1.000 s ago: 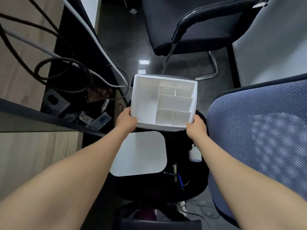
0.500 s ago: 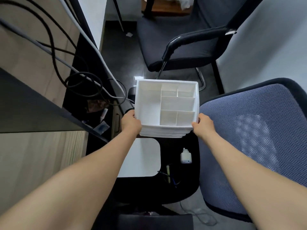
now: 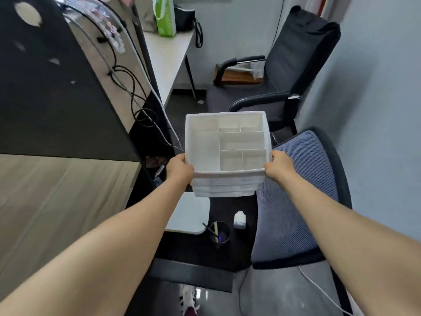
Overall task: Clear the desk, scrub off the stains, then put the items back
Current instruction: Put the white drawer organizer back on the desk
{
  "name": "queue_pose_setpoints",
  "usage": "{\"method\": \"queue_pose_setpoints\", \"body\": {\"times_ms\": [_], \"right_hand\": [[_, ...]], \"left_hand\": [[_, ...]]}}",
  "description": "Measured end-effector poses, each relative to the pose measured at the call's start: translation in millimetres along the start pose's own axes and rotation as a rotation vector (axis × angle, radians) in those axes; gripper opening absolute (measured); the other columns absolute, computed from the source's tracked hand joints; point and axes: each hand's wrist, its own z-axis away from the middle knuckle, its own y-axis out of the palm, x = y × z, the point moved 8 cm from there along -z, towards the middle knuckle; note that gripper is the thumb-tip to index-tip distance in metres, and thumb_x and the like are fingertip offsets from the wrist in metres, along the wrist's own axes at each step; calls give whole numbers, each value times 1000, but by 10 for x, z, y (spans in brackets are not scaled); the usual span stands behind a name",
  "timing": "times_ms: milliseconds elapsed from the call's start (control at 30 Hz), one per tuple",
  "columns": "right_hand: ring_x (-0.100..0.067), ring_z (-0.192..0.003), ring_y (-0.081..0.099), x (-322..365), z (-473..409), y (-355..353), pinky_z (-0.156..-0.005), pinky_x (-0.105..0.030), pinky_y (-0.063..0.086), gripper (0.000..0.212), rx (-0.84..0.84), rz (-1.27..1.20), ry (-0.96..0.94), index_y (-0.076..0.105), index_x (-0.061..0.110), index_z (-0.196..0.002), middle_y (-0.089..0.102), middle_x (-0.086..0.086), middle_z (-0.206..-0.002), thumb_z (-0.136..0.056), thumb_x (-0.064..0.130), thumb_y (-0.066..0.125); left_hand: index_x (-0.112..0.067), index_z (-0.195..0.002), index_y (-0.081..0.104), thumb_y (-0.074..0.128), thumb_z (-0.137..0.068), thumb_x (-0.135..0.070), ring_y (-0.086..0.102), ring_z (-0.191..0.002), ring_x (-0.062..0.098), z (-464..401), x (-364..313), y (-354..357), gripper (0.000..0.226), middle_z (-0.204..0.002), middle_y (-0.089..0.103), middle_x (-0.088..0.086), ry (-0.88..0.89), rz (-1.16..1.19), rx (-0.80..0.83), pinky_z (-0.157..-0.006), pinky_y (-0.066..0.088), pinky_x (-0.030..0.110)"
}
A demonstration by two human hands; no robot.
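I hold a white plastic organizer box (image 3: pixel 205 144) with several empty compartments in mid-air, beside the desk's right edge. My left hand (image 3: pixel 180 169) grips its near left corner and my right hand (image 3: pixel 279 167) grips its near right corner. The wood-grain desk (image 3: pixel 57 201) lies to my left, with a dark panel (image 3: pixel 45 87) standing behind it. Below the box, on a dark surface, stand a black pen cup (image 3: pixel 219 232) with pens, a small white bottle (image 3: pixel 239 220) and a white flat pad (image 3: pixel 191 213).
A blue mesh chair (image 3: pixel 296 190) is close on the right, a black armchair (image 3: pixel 284 83) farther back. Black and white cables (image 3: pixel 136 92) hang along the desk's side. A white table (image 3: pixel 166 60) with a green bag (image 3: pixel 165 17) stands at the back.
Both hands have lifted the organizer box upward and slightly nearer to me. The view has tilted up, so the back table and the black armchair now show.
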Motion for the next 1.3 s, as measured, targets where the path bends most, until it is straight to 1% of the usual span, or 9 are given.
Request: {"method": "queue_pose_setpoints", "body": {"times_ms": [133,233,467,600,767,933,1067,1167,1300], "right_hand": [[-25,-88,51,126,349,-186,-74,-34,46,27,7,6,-53,58,1,-108,60,-17,-111,-86,-6,43],[-25,-86,51,323,591,-142,-70,-31,45,28,53,19,-84,59,1,-109,60,-16,-110,-87,-6,43],[-31,-88,61,1105,1134,381,-64,-33,50,21,180,6,-212,62,0,-104,63,-16,-104,-87,1,48],[-28,-78,52,1679,1460,844,-52,-26,43,7,258,62,-290,53,6,-90,55,-15,-93,-87,2,47],[-31,-88,63,2393,1823,1556,-60,-29,47,19,353,77,-375,63,-3,-98,63,-18,-99,-85,4,51],[-32,-78,65,3111,2150,2342,-71,-44,57,27,432,30,-445,65,-4,-98,66,-19,-93,-80,-1,45],[-33,-83,66,3657,2279,2775,-72,-43,59,24,448,63,-526,65,1,-96,65,-15,-93,-82,0,46],[-32,-85,64,4103,2295,3073,-74,-41,57,22,465,67,-597,64,4,-97,63,-13,-93,-85,0,46],[-26,-79,61,4687,2173,3512,-69,-37,54,19,477,55,-685,64,6,-97,63,-10,-94,-86,2,49]], "left_hand": [[-16,-98,61,44,-84,7,56,-83,25,507,6,-265,32,-100,63,9,6,56,-55,-52,48,29],[-16,-107,63,46,-85,7,56,-86,23,818,52,-603,36,-99,60,3,-1,87,-98,-48,44,22],[-19,-66,56,53,-77,5,57,-76,25,1199,454,-1773,26,-80,61,6,-60,77,-265,-77,55,42],[-20,-82,61,56,-79,5,63,-83,28,1386,792,-2454,25,-87,64,7,-129,113,-330,-79,57,40],[-11,-104,69,57,-81,4,65,-91,31,1535,1236,-3326,29,-101,67,9,-187,176,-439,-82,56,41],[-10,-114,64,60,-85,3,60,-103,29,1611,1690,-4146,33,-111,62,7,-238,201,-544,-89,53,43],[-12,-86,64,61,-84,4,58,-95,25,1569,1950,-4574,16,-87,58,2,-264,215,-609,-91,52,41],[-11,-76,61,64,-82,3,59,-94,26,1450,2147,-4839,15,-95,63,9,-286,252,-679,-89,53,41],[-7,-110,65,65,-83,1,59,-107,27,1181,2295,-5124,28,-120,62,10,-319,304,-784,-96,49,40]]}}
